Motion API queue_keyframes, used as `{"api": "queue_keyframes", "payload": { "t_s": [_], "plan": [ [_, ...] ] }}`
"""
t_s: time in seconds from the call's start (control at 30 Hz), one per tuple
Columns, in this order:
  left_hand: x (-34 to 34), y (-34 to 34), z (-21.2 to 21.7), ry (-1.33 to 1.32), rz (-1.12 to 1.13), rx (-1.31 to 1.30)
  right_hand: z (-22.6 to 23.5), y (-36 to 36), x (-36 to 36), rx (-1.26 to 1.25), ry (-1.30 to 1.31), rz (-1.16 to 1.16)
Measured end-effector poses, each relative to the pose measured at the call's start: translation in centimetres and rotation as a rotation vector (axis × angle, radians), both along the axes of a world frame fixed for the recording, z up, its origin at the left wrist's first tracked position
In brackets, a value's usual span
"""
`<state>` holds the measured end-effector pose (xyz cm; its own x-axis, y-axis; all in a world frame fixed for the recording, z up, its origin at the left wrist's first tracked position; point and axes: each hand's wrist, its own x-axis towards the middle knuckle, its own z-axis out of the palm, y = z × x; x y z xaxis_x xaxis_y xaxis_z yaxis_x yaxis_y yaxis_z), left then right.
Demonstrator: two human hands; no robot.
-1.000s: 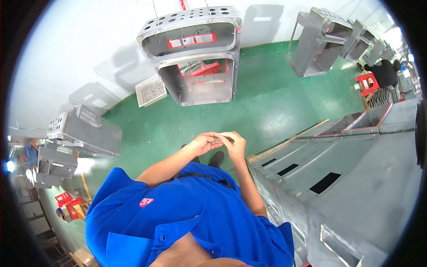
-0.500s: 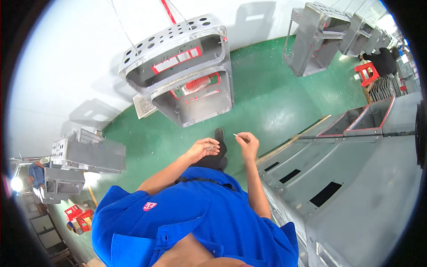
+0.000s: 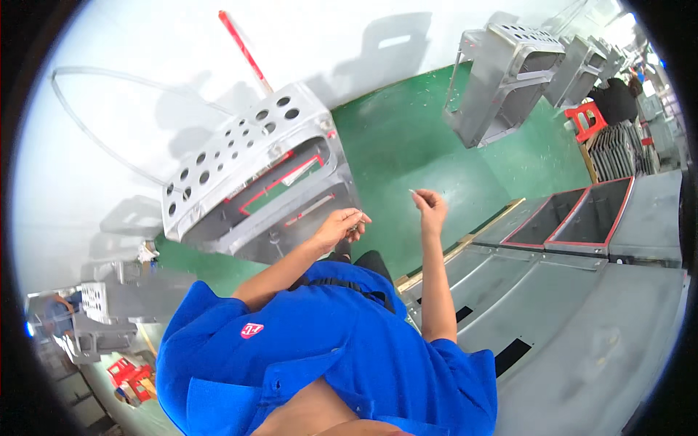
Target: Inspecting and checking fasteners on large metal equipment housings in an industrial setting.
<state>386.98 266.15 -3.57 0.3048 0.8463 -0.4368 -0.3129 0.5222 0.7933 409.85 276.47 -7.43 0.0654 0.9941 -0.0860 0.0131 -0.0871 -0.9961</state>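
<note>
My right hand point(image 3: 432, 209) is raised above the green floor, thumb and forefinger pinching a small, thin, pale piece point(image 3: 412, 191) whose kind is too small to make out. Lower and to its left, my left hand point(image 3: 343, 227) is half curled, palm up, around a few tiny metallic pieces point(image 3: 357, 226) that I cannot name exactly. Beside the left hand hangs a large grey metal housing point(image 3: 225, 171) with round holes in its top and two wide openings in its front. Red-edged strips show inside the upper opening. Neither hand appears to touch the housing.
Long grey metal panels point(image 3: 582, 291) with red-edged openings stand close on my right. More grey housings point(image 3: 494, 87) hang at the far right. A red stool point(image 3: 586, 120) is by a dark-clothed person point(image 3: 616, 100). Red boxes point(image 3: 131, 378) lie lower left.
The nearby housing has shifted left in view and looks larger and more tilted. My right hand is farther up and to the right, still pinching the pale piece. The left stays curled.
</note>
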Motion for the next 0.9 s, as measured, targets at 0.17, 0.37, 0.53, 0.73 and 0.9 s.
{"api": "queue_keyframes", "payload": {
  "t_s": [0.17, 0.37, 0.53, 0.73, 0.9],
  "plan": [
    [-0.6, 2.7, -0.2, 0.081, 0.111, -0.048, -1.0, 8.6, 2.2, 0.072, -0.006, -0.109],
    [-0.1, 5.6, -1.1, 0.06, 0.451, -0.154, -2.6, 23.8, 7.7, 0.105, 0.254, -0.454],
    [2.9, 8.6, -0.5, 0.119, 0.439, -0.252, -4.0, 35.0, 11.3, 0.05, 0.472, -0.708],
    [7.7, 15.5, 0.7, 0.018, 0.384, -0.261, -5.5, 40.6, 12.5, -0.017, 0.506, -0.8],
    [9.3, 20.6, 1.0, 0.015, 0.414, -0.212, -7.0, 40.5, 13.7, -0.033, 0.432, -0.743]
  ]
}}
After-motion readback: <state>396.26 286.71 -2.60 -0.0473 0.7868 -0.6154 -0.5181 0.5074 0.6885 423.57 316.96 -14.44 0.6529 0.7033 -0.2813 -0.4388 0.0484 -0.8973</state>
